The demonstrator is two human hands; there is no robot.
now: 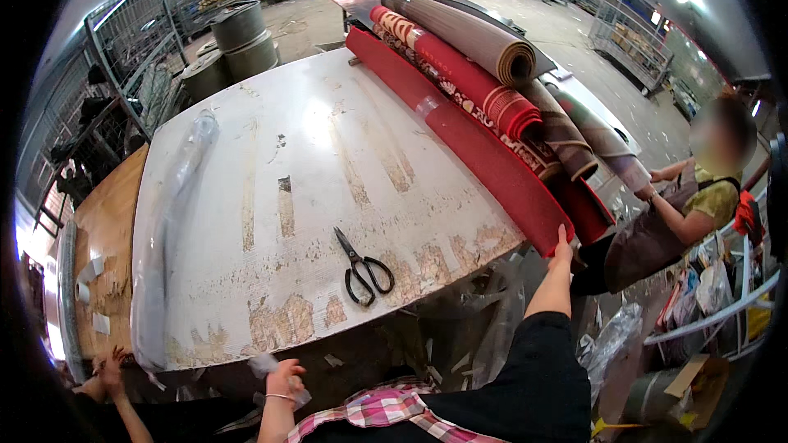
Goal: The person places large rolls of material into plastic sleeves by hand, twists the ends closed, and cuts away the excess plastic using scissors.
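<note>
My right hand grips the near end of a long red rolled mat, the outermost in a pile on the right of the white table. Down at the table's near edge, my left hand is closed around a crumpled bit of clear plastic film. Black-handled scissors lie on the worn tabletop between my hands, blades pointing away. Beside the red mat are a patterned red roll and a brown roll on top.
A plastic-wrapped roll lies along the left of the white table. A wooden table adjoins it. At right, a co-worker holds another roll's end. A different person's hands show at lower left. Drums stand behind.
</note>
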